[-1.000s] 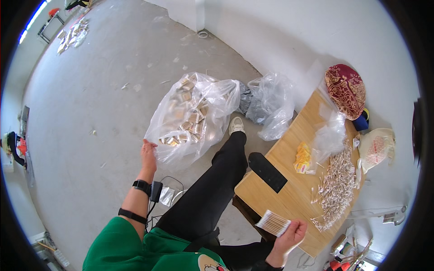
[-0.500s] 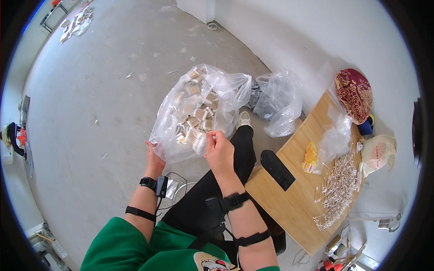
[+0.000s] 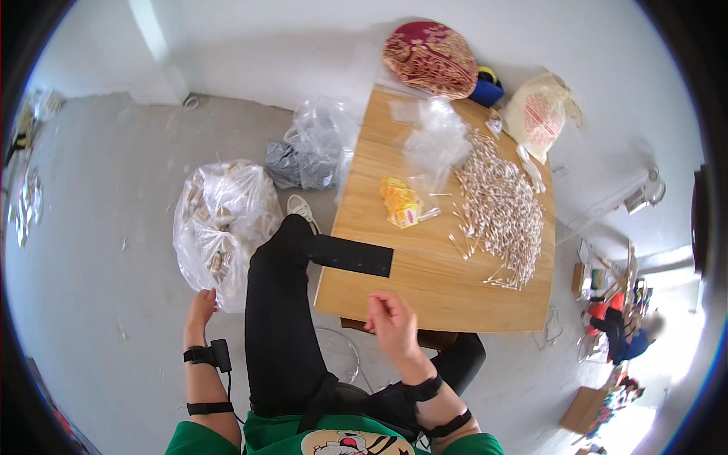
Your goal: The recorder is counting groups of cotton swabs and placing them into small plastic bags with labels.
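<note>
Smooth grey floor (image 3: 129,280) spreads around the fingers of the left hand (image 3: 202,305), while a pale wood-grain table (image 3: 470,299) lies ahead of those of the right hand (image 3: 393,322). The left fingers are pressed together, pinching the near edge of a large, clear plastic bag (image 3: 191,262), which sits on the floor just beyond them with tan-and-white bundles of swabs (image 3: 220,262) showing through. The right fingers curl inward over the table's near edge; whether their tips meet or hold anything, I cannot tell. Just beyond them lies a flat, black oblong panel (image 3: 353,255), and farther ahead a yellow printed packet (image 3: 400,202). Ahead and to their right spreads a heap of loose, white-tipped cotton swabs (image 3: 504,212).
</note>
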`<state>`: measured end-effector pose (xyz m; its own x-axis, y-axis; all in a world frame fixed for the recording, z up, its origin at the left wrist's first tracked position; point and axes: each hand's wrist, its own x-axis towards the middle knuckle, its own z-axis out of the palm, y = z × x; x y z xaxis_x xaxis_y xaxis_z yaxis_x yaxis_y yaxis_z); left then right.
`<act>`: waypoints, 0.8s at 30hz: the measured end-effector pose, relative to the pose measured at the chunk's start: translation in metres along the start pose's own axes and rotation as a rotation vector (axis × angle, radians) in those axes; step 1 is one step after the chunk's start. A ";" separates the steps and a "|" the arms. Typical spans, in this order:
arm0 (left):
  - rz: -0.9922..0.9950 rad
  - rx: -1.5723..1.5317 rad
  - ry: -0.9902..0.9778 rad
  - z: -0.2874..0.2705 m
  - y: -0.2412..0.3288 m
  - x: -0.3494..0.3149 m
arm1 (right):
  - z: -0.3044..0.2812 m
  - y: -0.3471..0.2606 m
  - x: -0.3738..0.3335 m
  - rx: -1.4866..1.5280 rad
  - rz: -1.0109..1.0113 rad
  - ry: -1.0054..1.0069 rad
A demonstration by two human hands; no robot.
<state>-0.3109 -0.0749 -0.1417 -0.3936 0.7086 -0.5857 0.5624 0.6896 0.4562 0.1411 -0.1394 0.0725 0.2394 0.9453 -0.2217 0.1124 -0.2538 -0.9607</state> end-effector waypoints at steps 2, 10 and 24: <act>0.369 0.506 0.212 -0.006 0.056 -0.013 | -0.045 0.024 -0.005 0.017 0.029 0.180; 1.585 0.154 -0.002 0.126 0.388 -0.166 | -0.102 0.081 0.001 0.104 0.023 0.473; 1.690 0.260 0.216 0.249 0.457 -0.198 | -0.098 0.091 -0.003 0.092 -0.073 0.337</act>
<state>0.2053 0.0625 0.0156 0.6411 0.5870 0.4944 0.5088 -0.8074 0.2989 0.2453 -0.1855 0.0022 0.5405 0.8355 -0.0993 0.0572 -0.1543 -0.9864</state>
